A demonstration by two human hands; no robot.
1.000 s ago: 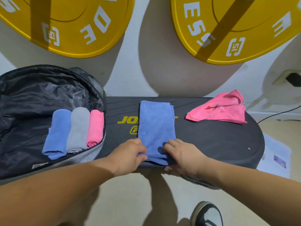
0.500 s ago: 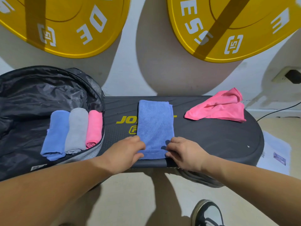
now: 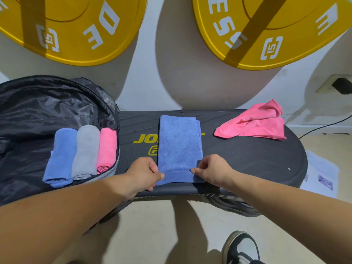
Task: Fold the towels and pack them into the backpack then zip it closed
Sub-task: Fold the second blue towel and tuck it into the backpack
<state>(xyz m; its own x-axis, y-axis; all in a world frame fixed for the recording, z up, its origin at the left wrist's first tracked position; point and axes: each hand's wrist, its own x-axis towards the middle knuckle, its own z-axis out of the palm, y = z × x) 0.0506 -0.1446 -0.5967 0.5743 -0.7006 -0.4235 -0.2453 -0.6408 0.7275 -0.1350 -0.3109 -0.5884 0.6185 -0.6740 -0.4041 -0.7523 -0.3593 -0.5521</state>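
A blue towel (image 3: 179, 143), folded into a long strip, lies on the black step platform (image 3: 247, 161). My left hand (image 3: 144, 173) pinches its near left corner and my right hand (image 3: 211, 170) pinches its near right corner, where the near end is turned into a small fold. The black backpack (image 3: 38, 111) lies open at the left. Three rolled towels sit side by side in it: blue (image 3: 61, 155), grey (image 3: 85, 151) and pink (image 3: 106, 149). A crumpled pink towel (image 3: 253, 122) lies at the platform's far right.
Two yellow weight plates (image 3: 72, 31) (image 3: 266, 33) lean on the wall behind. A plug and cable (image 3: 341, 87) are at the right wall. Papers (image 3: 322, 174) lie on the floor to the right. A shoe (image 3: 242, 248) shows below.
Both hands have slid apart to the towel's near corners, and the near end has been turned over into a narrow fold. The view shifted slightly downward.
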